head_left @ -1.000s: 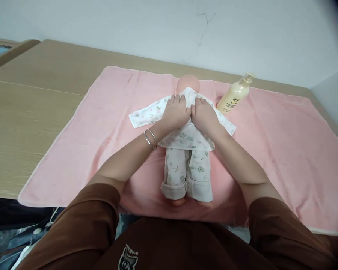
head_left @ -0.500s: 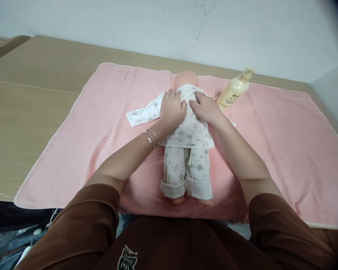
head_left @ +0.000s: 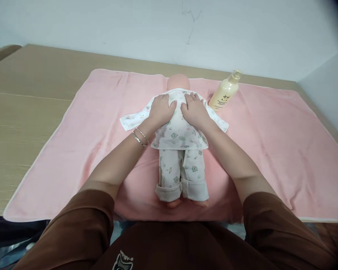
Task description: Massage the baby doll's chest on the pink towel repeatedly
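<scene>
A baby doll [head_left: 178,81] lies on a pink blanket [head_left: 101,97], its head toward the wall and its feet toward me. It has on printed white trousers [head_left: 170,168] with rolled cuffs. A matching white baby shirt [head_left: 183,138] covers its torso, both sleeves spread out to the sides. My left hand [head_left: 162,109] rests flat on the upper left of the shirt, fingers stretched out. Opposite it, my right hand [head_left: 195,110] lies on the upper right with its fingers extended. The thumbs point toward each other, with a strip of shirt between them.
A pale yellow pump bottle [head_left: 224,92] stands on the blanket just beyond the right sleeve. Under the blanket is a wooden table [head_left: 30,123], whose far edge runs along a white wall [head_left: 115,30].
My right hand has gone from bent fingers at the shirt to lying flatter on it. The shirt's right sleeve now shows spread outward. The view has shifted slightly.
</scene>
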Tool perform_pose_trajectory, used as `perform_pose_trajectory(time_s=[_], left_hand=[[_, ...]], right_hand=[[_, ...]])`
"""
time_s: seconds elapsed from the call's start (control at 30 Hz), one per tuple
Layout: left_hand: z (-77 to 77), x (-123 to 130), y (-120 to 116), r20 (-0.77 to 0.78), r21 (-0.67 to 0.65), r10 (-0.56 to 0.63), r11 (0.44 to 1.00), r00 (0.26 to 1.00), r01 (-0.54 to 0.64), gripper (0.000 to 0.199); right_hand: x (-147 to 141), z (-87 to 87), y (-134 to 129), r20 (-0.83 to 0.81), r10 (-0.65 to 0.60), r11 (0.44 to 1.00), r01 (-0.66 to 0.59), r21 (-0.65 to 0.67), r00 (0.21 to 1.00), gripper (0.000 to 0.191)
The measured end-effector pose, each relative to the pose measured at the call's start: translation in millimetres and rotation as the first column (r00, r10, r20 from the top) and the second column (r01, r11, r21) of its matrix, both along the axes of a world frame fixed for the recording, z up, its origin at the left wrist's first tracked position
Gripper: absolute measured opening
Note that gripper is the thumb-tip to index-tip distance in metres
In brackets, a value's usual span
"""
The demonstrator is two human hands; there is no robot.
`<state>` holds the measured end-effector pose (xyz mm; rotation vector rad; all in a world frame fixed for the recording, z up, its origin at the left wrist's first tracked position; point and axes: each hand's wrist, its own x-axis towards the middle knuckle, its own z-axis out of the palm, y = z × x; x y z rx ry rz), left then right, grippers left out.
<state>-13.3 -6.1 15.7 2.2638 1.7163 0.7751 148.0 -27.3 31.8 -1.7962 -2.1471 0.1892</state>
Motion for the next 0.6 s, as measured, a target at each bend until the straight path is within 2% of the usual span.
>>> perform_pose_trajectory(time_s=[0.1,0.27,0.37,0.47,0.53,0.6], left_hand=[[3.2,-1.6,-0.8,-0.022,-0.008,-0.010,1.000,1.000,0.010,0.048],[7.2,1.8,-9.4,-0.037,0.014,-0.017,1.000,0.999,0.018,0.043],[8.1,13.4,-27.5,-0.127,0.062,0.001,0.998,0.992,0.007,0.042],[9.2,24.8,-43.6,-0.197,0.121,-0.038,0.991,0.980,0.062,0.038],[10.4,25.8,-43.7,-0.203,0.117,-0.045,0.991,0.978,0.070,0.037],[12.3,20.5,-34.8,-0.183,0.076,-0.025,0.996,0.983,0.040,0.035]], right_hand=[[-7.3,5.2,-14.0,0.042,0.010,1.000,-0.010,0.003,0.999,0.057],[-15.3,15.1,-35.6,0.192,0.171,0.984,-0.179,0.021,0.966,0.050],[-4.2,15.6,-20.7,0.119,0.178,0.984,-0.179,-0.003,0.977,0.043],[10.1,10.2,1.6,-0.012,0.112,0.993,-0.113,-0.034,0.994,0.048],[12.3,6.5,5.4,-0.016,0.082,0.996,-0.083,-0.046,0.996,0.052],[7.1,5.3,-3.6,0.046,0.104,0.994,-0.103,-0.022,0.994,0.052]])
